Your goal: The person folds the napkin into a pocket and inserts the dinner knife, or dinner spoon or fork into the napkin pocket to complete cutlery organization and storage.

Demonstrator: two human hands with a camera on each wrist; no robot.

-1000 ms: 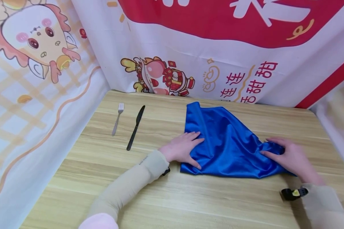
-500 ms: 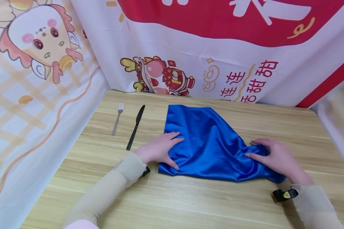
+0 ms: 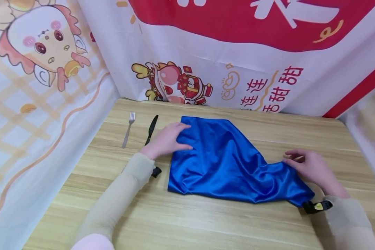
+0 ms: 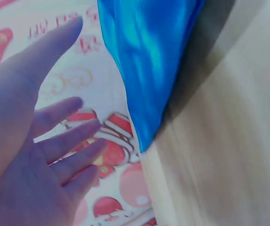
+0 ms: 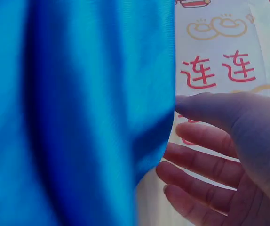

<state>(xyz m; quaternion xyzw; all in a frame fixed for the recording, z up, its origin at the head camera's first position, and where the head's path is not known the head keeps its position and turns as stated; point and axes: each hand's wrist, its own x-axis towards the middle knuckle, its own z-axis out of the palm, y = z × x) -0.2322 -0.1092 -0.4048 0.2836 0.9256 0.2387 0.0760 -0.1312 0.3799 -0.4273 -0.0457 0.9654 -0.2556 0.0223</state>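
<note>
A shiny blue cloth (image 3: 215,159) lies creased on the wooden table, wide at the left and narrowing in folds to the right. At its upper left edge is my left hand (image 3: 167,139), fingers and thumb spread; in the left wrist view this hand (image 4: 45,127) stands apart from the cloth (image 4: 146,70) and holds nothing. My right hand (image 3: 315,170) is at the cloth's narrow right part. In the right wrist view the thumb of the right hand (image 5: 219,155) meets the edge of the cloth (image 5: 92,113), its other fingers relaxed and spread.
Left of the cloth lie a silver fork (image 3: 128,130) and a black knife (image 3: 151,128), the knife's handle partly hidden by my left hand. A printed curtain (image 3: 237,69) hangs behind the wooden table (image 3: 206,225), and another (image 3: 50,114) hangs at the left.
The cloth has slid left, and its bunched right part has spread out. My left hand has moved left, then up toward the back. My right hand has loosened from the bunched cloth.
</note>
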